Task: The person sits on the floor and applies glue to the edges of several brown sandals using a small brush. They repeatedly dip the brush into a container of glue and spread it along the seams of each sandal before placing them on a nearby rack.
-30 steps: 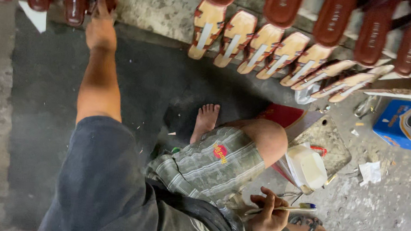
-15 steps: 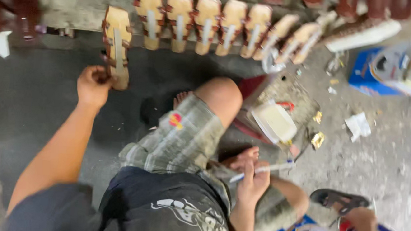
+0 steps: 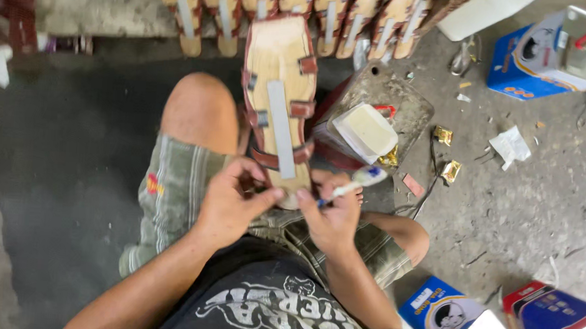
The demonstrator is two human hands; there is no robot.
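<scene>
I sit on the floor with a tan sandal sole (image 3: 280, 69) held upside down over my lap, brown straps folded across it and a grey strip down its middle. My left hand (image 3: 233, 198) grips the sole's near end between thumb and fingers. My right hand (image 3: 331, 211) also touches that end while it holds a white brush (image 3: 354, 183) with a blue band, its tip pointing right. A row of similar tan soles (image 3: 296, 5) leans against the ledge at the top.
A metal tin with a pale yellow block on it (image 3: 370, 115) stands just right of the sole. Blue boxes lie at the top right (image 3: 526, 60) and bottom right (image 3: 443, 312). Scraps of paper (image 3: 511, 145) and foil litter the concrete floor.
My left hand took one sole from the row at the ledge and brought it back to my lap. My right hand, still holding the brush, has come up to meet it.
</scene>
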